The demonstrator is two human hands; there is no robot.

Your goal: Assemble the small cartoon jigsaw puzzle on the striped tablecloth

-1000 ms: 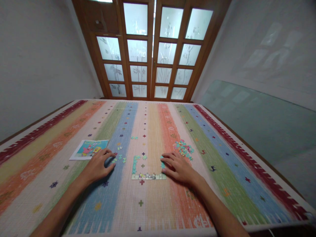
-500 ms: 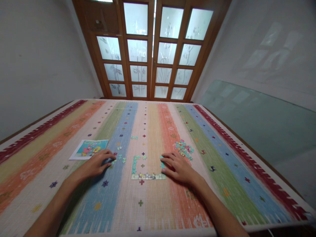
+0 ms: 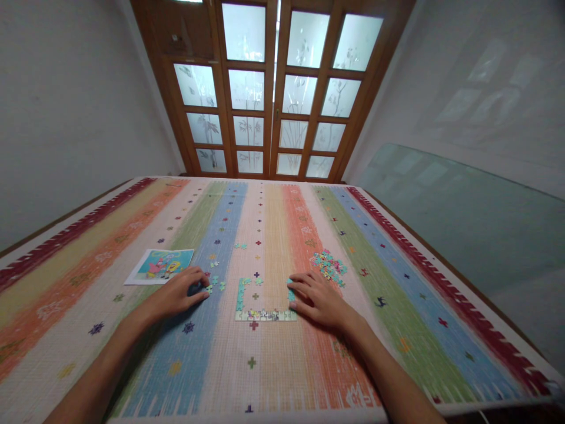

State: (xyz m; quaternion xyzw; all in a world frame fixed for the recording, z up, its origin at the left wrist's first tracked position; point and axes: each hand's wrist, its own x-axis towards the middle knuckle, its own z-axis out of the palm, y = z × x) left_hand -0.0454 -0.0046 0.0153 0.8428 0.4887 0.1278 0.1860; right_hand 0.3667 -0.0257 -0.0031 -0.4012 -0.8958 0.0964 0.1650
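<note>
From the head view, the only one there is, the person leans over a striped mat (image 3: 273, 365) with both forearms stretched out. The half-built puzzle frame (image 3: 263, 315) lies dead centre: a bottom strip with a short teal column rising at its left end.

The right hand (image 3: 318, 299) sits at three o'clock of that frame, palm down and fingers loosely spread. Its tips rest on a teal bit at the strip's right end. It has barely stirred over the last second.

The left hand (image 3: 179, 292) is the one that has moved. It slid a little toward eight o'clock and has now come back toward the frame. Its fingers are curled, with their tips just beside the loose pieces (image 3: 215, 284) at nine o'clock. Those pieces look slightly nudged. Whether a piece is pinched under the curled fingers I cannot tell, as the shadow there hides it.

So the frame itself has gained nothing in this second. All the movement has been at the left, among the stray pieces.

Further out, a heap of pieces (image 3: 329, 265) lies at one o'clock of the frame, just beyond the right hand. A printed picture (image 3: 161, 265) lies flat at ten o'clock, near the left hand. Wooden doors (image 3: 273, 88) with frosted panes stand at twelve, and a glass sheet (image 3: 463, 218) leans along the wall at three.
</note>
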